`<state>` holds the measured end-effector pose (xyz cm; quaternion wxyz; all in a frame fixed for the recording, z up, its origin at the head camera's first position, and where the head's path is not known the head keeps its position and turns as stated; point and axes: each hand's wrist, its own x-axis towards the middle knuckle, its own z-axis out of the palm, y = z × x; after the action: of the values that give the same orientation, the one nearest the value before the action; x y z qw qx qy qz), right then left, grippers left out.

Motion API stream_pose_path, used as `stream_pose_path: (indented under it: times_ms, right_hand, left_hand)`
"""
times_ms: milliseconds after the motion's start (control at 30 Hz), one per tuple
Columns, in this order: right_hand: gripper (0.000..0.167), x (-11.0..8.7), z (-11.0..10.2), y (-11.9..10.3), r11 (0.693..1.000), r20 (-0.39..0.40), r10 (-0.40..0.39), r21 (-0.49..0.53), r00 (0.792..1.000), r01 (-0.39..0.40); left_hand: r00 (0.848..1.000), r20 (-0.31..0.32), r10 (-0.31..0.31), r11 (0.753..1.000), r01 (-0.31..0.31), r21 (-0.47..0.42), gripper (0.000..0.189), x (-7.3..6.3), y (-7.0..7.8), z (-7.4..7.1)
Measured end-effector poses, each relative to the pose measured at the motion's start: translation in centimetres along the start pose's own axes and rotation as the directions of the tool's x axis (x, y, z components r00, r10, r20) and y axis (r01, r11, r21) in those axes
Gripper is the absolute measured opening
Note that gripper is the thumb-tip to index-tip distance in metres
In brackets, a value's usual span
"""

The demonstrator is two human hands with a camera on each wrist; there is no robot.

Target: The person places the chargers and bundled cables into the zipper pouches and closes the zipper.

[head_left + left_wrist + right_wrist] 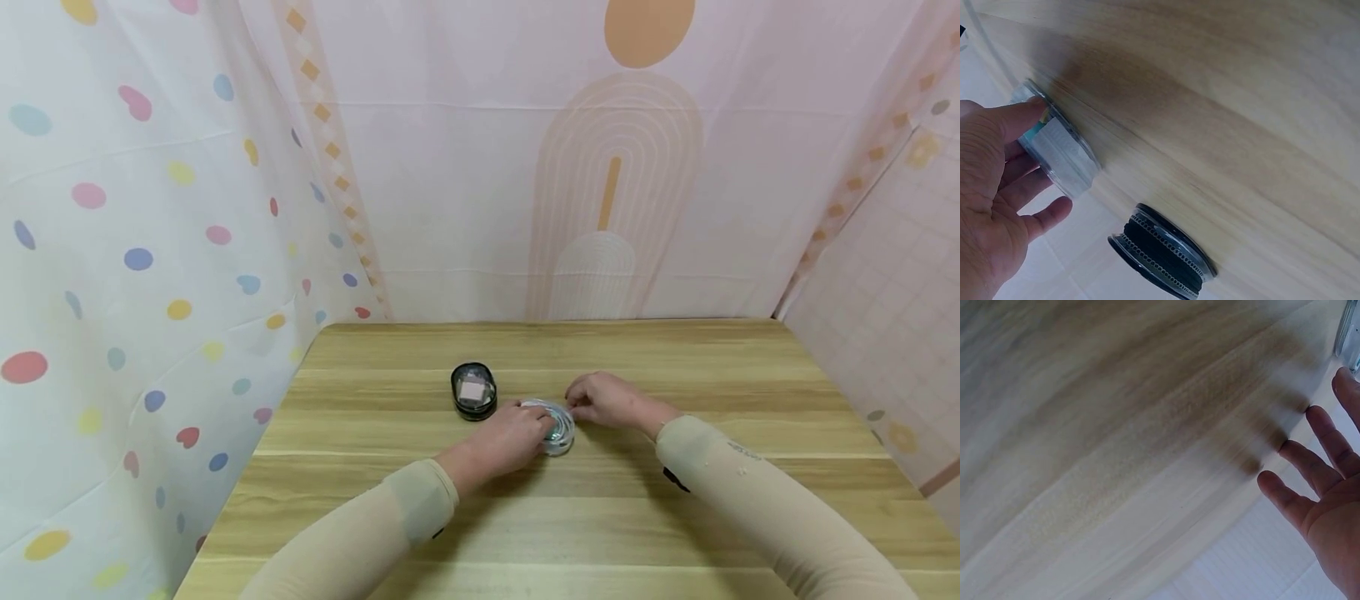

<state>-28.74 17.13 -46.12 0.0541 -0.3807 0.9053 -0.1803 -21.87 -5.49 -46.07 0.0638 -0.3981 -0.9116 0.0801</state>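
My left hand (506, 440) holds a clear, rounded plastic case (557, 429) on the wooden table. In the left wrist view, the thumb lies over one edge of the case (1063, 150) and the fingers reach behind it; a whitish label and something teal show through the plastic. To the right of the case is my right hand (611, 402), holding nothing. Its fingers (1310, 465) are spread and relaxed in the right wrist view, the fingertips right at the table surface. A sliver of the clear case (1346, 331) appears at that view's upper right corner.
An oval, black-rimmed see-through case (474, 390) stands behind and left of the left hand, a pale block visible inside. Its dark side band (1163, 253) shows in the left wrist view. Patterned curtains (450, 208) hang behind the wooden table (375, 350) and along both sides.
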Motion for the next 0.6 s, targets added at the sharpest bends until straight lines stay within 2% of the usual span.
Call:
stream_pose_path:
  times_ms: [400,600]
  right_hand:
    - [0.005,-0.03,0.12,0.44,0.999,-0.006,-0.033,0.003,0.999,0.033]
    - [0.007,0.02,0.14,0.51,1.000,-0.002,-0.024,0.008,1.000,0.024]
  left_hand:
    - [0.999,-0.024,-0.021,0.999,0.020,-0.040,0.028,0.11,-0.12,-0.16]
    - [0.999,-0.031,-0.020,0.999,0.019,-0.048,0.027,0.19,-0.16,0.02]
